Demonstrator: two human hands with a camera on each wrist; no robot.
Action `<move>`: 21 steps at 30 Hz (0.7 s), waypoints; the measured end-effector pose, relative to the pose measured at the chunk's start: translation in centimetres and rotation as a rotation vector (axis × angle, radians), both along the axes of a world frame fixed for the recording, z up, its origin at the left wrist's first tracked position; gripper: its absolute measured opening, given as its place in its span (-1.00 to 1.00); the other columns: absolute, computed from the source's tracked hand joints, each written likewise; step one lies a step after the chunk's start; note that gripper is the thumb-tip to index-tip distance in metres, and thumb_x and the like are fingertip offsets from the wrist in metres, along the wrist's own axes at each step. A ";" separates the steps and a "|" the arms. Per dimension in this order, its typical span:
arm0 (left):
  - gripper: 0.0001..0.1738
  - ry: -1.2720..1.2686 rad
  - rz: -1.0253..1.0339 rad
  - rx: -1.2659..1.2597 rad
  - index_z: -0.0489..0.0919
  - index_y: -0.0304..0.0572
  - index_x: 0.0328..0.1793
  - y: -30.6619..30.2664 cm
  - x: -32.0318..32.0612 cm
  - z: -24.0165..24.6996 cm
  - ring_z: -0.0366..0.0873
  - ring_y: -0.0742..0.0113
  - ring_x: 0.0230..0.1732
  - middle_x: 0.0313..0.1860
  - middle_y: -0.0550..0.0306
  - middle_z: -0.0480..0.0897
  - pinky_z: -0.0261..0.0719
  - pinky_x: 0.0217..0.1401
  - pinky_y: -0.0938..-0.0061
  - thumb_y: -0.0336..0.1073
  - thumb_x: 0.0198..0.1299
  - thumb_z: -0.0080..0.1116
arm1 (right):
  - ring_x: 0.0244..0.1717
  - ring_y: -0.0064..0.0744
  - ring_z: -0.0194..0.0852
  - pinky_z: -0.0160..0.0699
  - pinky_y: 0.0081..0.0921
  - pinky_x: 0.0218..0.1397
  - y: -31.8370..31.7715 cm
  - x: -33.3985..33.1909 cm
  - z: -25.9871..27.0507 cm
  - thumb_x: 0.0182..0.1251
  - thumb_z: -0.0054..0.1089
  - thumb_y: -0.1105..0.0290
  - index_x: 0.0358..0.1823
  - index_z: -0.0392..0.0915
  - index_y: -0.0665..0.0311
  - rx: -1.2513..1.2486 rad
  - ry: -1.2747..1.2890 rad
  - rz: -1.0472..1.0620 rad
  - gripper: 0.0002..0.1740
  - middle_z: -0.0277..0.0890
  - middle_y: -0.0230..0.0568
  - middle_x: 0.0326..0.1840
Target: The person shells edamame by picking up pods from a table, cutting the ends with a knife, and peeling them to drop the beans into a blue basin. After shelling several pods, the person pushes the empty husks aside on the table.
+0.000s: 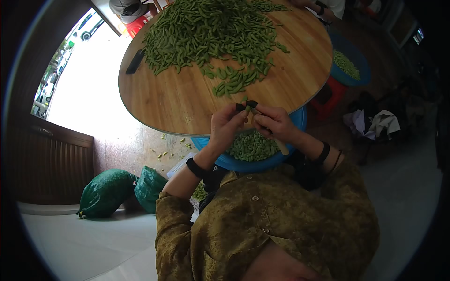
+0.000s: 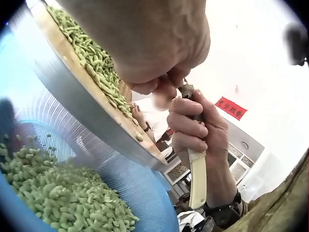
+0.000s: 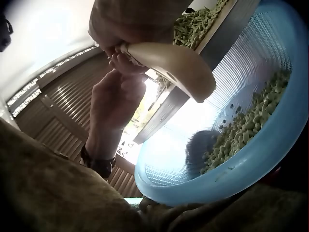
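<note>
Both hands meet above a blue basket (image 1: pixel 224 164) of shelled beans (image 1: pixel 253 146), near the round table's front edge. My left hand (image 1: pixel 225 127) pinches a green pod (image 1: pixel 248 108) between thumb and fingers. My right hand (image 1: pixel 280 124) curls its fingers round a tool with a pale handle (image 2: pixel 198 181), its tip side close to the left fingertips. In the right wrist view the handle (image 3: pixel 169 67) juts out beneath the right hand (image 3: pixel 137 21), with the left hand (image 3: pixel 115 104) beyond. The fingers hide the tool's working end.
A large heap of green pods (image 1: pixel 206 37) covers the far part of the wooden table (image 1: pixel 164 103), beside a dark flat object (image 1: pixel 135 62). Green sacks (image 1: pixel 107 193) lie on the floor at left. Another basin (image 1: pixel 363 65) stands at right, near another person's arm (image 1: pixel 309 5).
</note>
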State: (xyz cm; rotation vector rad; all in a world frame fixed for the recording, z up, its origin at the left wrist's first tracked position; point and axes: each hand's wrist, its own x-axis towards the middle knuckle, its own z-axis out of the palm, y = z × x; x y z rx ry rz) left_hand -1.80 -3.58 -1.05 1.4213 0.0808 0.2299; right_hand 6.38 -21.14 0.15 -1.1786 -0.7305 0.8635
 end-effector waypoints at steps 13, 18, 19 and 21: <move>-0.87 0.190 -0.233 -0.429 0.56 -0.32 -0.16 1.9 0.8 0.0 0.36 0.62 -0.51 -0.46 0.28 0.52 0.24 -0.50 0.68 -0.41 0.24 0.10 | -0.51 -0.57 0.32 0.35 -0.47 -0.45 0.6 1.6 -3.0 0.31 0.08 0.46 0.00 0.44 0.37 0.112 -1.077 -0.221 -0.73 0.38 -0.35 -0.44; -0.85 0.230 -0.064 -0.196 0.56 -0.31 -0.17 -0.1 0.2 -0.2 0.43 0.59 -0.51 -0.49 0.30 0.53 0.31 -0.51 0.63 -0.37 0.26 0.08 | -0.41 -0.26 0.42 0.38 -0.31 -0.32 0.2 0.3 -1.7 0.18 0.20 0.43 -0.18 0.40 0.39 -0.050 -0.743 -0.206 -0.75 0.40 -0.16 -0.41; -0.84 0.242 -0.090 -0.100 0.57 -0.32 -0.20 0.0 0.1 -0.2 0.47 0.46 -0.54 -0.53 0.24 0.54 0.37 -0.49 0.55 -0.35 0.23 0.10 | -0.40 -0.18 0.44 0.38 -0.30 -0.32 0.2 0.3 -1.3 0.16 0.22 0.41 -0.18 0.41 0.38 -0.107 -0.532 -0.193 -0.73 0.41 -0.11 -0.40; -0.82 0.253 -0.117 -0.004 0.58 -0.32 -0.23 0.5 -0.6 0.7 0.51 0.33 -0.56 -0.57 0.17 0.55 0.43 -0.47 0.47 -0.33 0.21 0.12 | -0.38 -0.13 0.44 0.39 -0.30 -0.31 0.0 1.2 -1.4 0.14 0.24 0.39 -0.16 0.42 0.37 -0.161 -0.563 -0.219 -0.71 0.42 -0.09 -0.38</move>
